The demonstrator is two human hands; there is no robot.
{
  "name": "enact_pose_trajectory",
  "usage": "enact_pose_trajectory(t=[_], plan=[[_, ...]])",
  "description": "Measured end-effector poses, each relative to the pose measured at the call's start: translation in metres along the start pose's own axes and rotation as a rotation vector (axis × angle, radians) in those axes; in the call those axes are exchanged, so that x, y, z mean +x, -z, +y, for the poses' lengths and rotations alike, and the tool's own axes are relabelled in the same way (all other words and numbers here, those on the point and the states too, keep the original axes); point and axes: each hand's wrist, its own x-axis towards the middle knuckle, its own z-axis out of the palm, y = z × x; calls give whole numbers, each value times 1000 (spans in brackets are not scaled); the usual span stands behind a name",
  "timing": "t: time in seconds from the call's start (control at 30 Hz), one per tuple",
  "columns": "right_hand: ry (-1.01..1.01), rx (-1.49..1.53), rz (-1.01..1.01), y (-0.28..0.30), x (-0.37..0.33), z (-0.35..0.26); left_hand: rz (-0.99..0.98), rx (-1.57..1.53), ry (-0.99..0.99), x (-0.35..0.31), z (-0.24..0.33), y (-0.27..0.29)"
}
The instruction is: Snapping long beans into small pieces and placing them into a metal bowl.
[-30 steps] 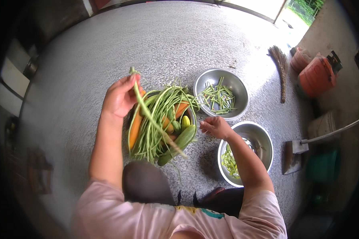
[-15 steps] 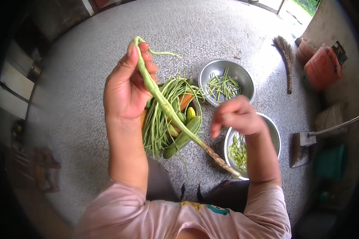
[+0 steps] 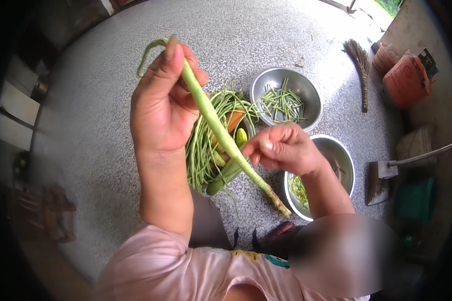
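Right hand (image 3: 289, 150) has been brought nearer the bean (image 3: 217, 128) — grip unclear; clamped in left hand (image 3: 160, 108), it could be snapped by overbending.

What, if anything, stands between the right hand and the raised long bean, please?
Nothing visible does: the right hand is right beside the long bean, contact unclear, while the left hand grips its upper part.
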Motion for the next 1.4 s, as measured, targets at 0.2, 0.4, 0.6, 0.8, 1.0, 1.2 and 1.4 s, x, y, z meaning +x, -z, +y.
enact_pose_trajectory(t=[0.2, 0.4, 0.6, 0.8, 1.0, 1.2, 1.4], plan=[[26, 272, -206, -9, -11, 2, 55, 130, -18, 1, -17, -11], [58, 308, -210, -10, -16, -3, 80, 298, -5, -4, -21, -17], [308, 295, 0, -11, -22, -8, 97, 134, -55, -2, -24, -13], [122, 301, -18, -17, -24, -22, 64, 144, -100, -3, -23, -15], [85, 203, -33, -16, -23, -18, -33, 227, -93, -6, -23, -16], [182, -41, 62, -16, -20, -16, 8, 218, -85, -5, -22, -17], [817, -987, 134, -11, -21, -28, 52, 146, 112, 1, -32, -2]])
